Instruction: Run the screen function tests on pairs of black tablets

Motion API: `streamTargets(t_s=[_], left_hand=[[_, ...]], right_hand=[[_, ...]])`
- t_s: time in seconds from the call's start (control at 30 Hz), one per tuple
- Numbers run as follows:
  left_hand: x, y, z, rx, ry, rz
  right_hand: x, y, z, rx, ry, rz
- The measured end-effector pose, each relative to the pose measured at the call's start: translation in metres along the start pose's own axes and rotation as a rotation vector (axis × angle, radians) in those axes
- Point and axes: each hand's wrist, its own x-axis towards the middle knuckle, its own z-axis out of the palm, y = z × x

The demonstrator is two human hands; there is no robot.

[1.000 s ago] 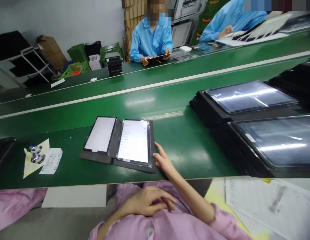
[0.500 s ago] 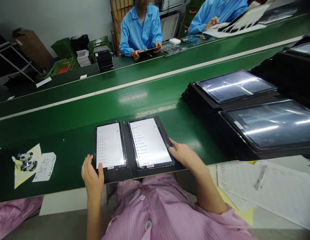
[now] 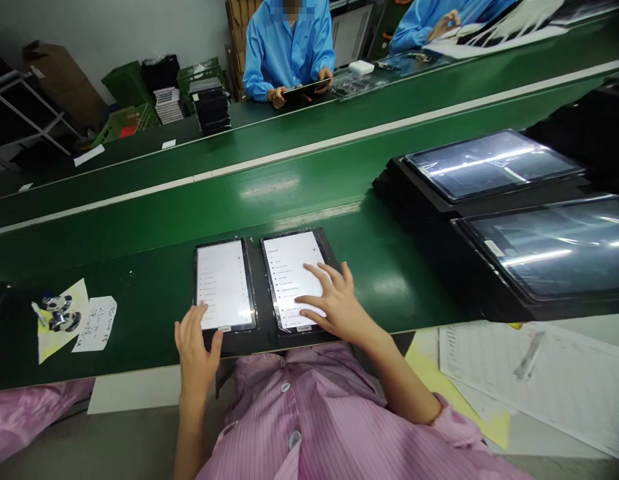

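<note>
Two lit tablets with white list screens lie side by side on a black tray (image 3: pixel 260 340) at the bench's front edge. My left hand (image 3: pixel 195 343) is at the lower left corner of the left tablet (image 3: pixel 222 283), thumb apart from the fingers, fingertips at the screen's edge. Over the right tablet (image 3: pixel 289 267) my right hand (image 3: pixel 336 303) is spread, its fingertips over the right part of the screen. Neither hand grips anything. Whether the right fingertips touch the glass cannot be made out.
Dark tablets (image 3: pixel 494 163) lie on black stacks at the right. Papers (image 3: pixel 554 380) sit at the lower right, a handwritten note (image 3: pixel 95 325) and small metallic parts (image 3: pixel 63 313) at the left. Across the green bench (image 3: pixel 214 200), a person in blue (image 3: pixel 289 53) holds a tablet.
My right hand has moved left from the tray's right edge to over the right tablet, fingers spread. My left hand has shifted slightly up, its fingertips now at the left screen. The camera view has shifted a little.
</note>
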Motion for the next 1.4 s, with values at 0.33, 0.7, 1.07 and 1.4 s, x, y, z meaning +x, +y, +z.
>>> streamTargets(t_s=[0.33,0.7,1.07,1.4], left_hand=[[-0.016,-0.015,0.021,-0.234,0.179,-0.338],[-0.012,-0.024,0.014,-0.113,0.137,-0.138],[-0.013,-0.025,0.018,-0.225,0.112,-0.223],[0.004,-0.035,0.009,-0.379,-0.023,-0.135]], right_hand=[[-0.044,0.075,0.044,0.756,0.368,0.443],[-0.043,0.041,0.007,0.313,0.078,0.149],[-0.046,0.050,0.016,0.385,0.391,0.174],[-0.042,0.048,0.011,0.392,0.347,0.190]])
